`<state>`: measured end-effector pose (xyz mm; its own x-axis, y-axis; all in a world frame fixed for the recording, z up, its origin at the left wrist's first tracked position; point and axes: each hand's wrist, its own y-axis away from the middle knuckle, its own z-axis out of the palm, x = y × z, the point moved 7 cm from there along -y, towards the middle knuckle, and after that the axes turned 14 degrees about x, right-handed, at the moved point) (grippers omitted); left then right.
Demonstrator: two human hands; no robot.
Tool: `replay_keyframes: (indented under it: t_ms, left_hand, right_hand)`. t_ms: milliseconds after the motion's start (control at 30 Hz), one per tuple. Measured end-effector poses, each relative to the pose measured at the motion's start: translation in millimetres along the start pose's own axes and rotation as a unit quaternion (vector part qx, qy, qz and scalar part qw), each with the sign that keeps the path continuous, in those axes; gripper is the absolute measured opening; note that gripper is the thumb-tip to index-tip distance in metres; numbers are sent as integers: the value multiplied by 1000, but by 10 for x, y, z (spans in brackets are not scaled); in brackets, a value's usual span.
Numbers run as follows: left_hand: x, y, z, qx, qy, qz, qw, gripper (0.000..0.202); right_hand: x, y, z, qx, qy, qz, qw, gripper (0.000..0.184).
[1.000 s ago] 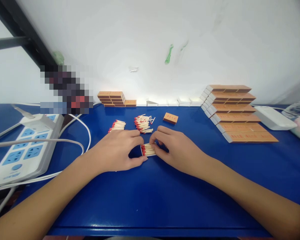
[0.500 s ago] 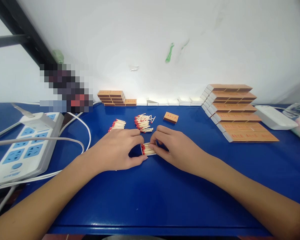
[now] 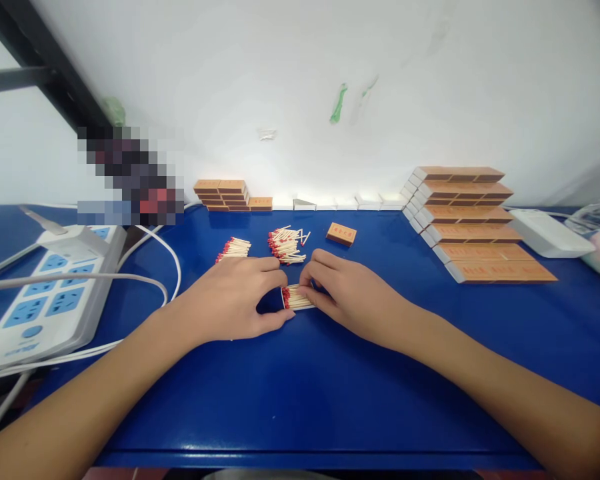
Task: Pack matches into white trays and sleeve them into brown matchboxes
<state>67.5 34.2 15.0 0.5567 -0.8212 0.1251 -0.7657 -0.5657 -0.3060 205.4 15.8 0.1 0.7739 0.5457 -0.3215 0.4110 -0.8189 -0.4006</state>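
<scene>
A white matchbox tray (image 3: 304,307) filled with red-headed matches (image 3: 293,297) lies on the blue table between my hands. My left hand (image 3: 233,293) curves around the tray's left end, thumb at the near side and fingertips at the far side. The fingers of my right hand (image 3: 347,290) are pinched together over the tray's right part, touching the matches and hiding that end. Beyond my hands lie two loose heaps of matches, a left heap (image 3: 234,249) and a right heap (image 3: 287,247). A single orange matchbox (image 3: 341,234) rests just past my right hand.
Stepped stacks of matchboxes (image 3: 473,233) stand at the right by the wall, beside a white box-shaped device (image 3: 550,233). A smaller matchbox stack (image 3: 221,195) and a row of white trays (image 3: 347,204) line the wall. A power strip (image 3: 55,293) with cables occupies the left.
Both hands stay around the tray almost unmoved. The right fingers shift very slightly over the matches.
</scene>
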Motion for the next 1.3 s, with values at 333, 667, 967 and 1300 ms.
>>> replay_keyframes:
  t_ms: [333,667,967,1300]
  left_hand:
    - [-3,10,-4,-3,-2,-2,1000,26]
    - [-1,8,-1,-14,0,-11,1000,26]
    - [-11,-3,8,-16,-2,-13,1000,29]
    - [2,-3,4,-15,-6,-7,1000,29]
  right_hand:
    - [-83,5,-37,-1,36,-50,998,18]
    - [-19,17,-84,13,4,-43,999,12]
    - [-51,5,-90,22,56,-16,998,13]
    - [-64,-5,-68,-16,106,-30,994,19]
